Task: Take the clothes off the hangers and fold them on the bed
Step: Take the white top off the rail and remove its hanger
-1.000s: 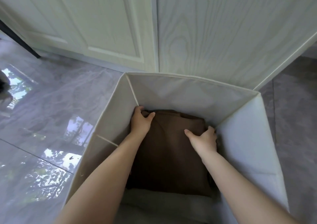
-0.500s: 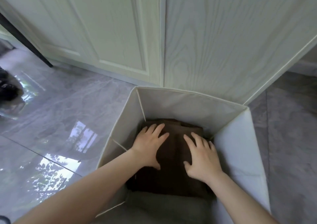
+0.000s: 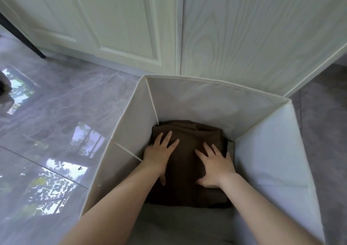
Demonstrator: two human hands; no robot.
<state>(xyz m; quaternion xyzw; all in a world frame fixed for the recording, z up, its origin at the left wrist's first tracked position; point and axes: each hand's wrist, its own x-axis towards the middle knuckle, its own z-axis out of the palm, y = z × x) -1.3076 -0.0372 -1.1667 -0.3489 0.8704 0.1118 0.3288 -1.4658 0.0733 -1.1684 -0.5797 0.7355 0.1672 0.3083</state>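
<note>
Both hands lie flat, fingers straight and spread, pressing down on a folded brown garment (image 3: 187, 162) at the bottom of a white fabric storage box (image 3: 268, 151); neither hand grips anything; the left hand (image 3: 159, 154) rests on the garment's left half with its fingertips pointing toward the far wall of the box, and the right hand (image 3: 216, 166) rests on the right half, just apart from the left, thumb turned inward; brown cloth shows between the two hands and beyond the fingertips, reaching to the far left corner of the box; nearer the camera a grey folded cloth (image 3: 184, 224) lies in the box, touching the garment's near edge; the box stands on a glossy grey tiled floor (image 3: 56, 113), close against pale wood-grain cupboard doors (image 3: 244, 28) on its far side.
</note>
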